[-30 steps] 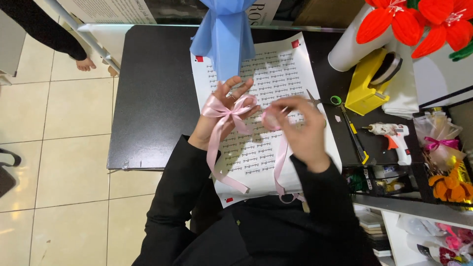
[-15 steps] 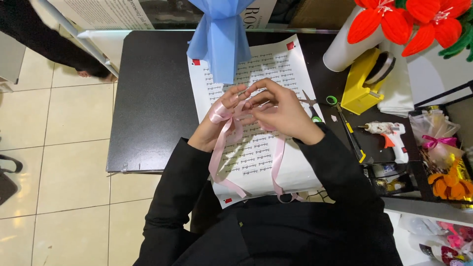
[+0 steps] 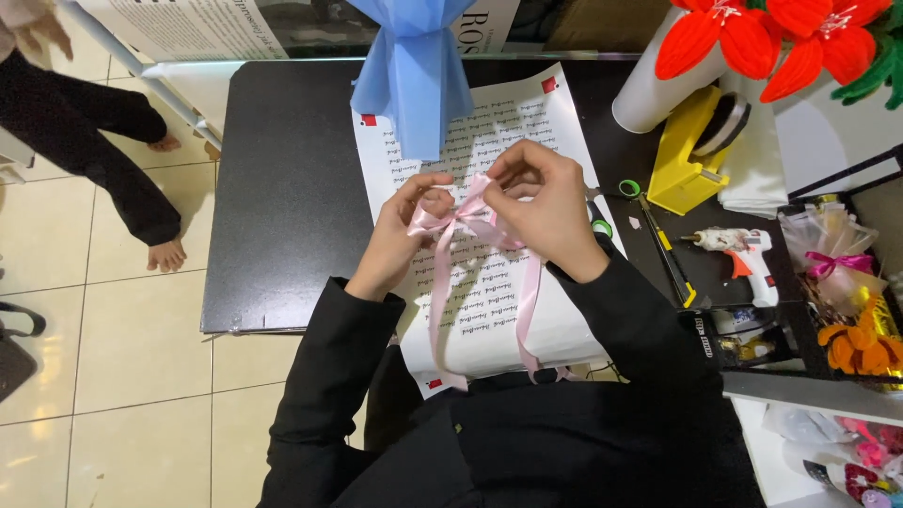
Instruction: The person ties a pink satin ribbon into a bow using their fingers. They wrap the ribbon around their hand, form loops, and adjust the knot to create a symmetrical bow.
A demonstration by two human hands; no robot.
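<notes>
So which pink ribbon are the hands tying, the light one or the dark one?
The pale pink satin ribbon bow, pinched between the left hand and right hand. The darker magenta ribbon sits untouched on a clear wrapped bundle at the right.

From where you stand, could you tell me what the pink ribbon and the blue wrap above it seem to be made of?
The pink ribbon looks like satin fabric: it has a soft sheen and hangs in limp tails from the bow that the left hand and right hand pinch. The blue wrap looks like matte paper or a non-woven sheet: it holds crisp folds without gloss. I cannot tell which.
</notes>
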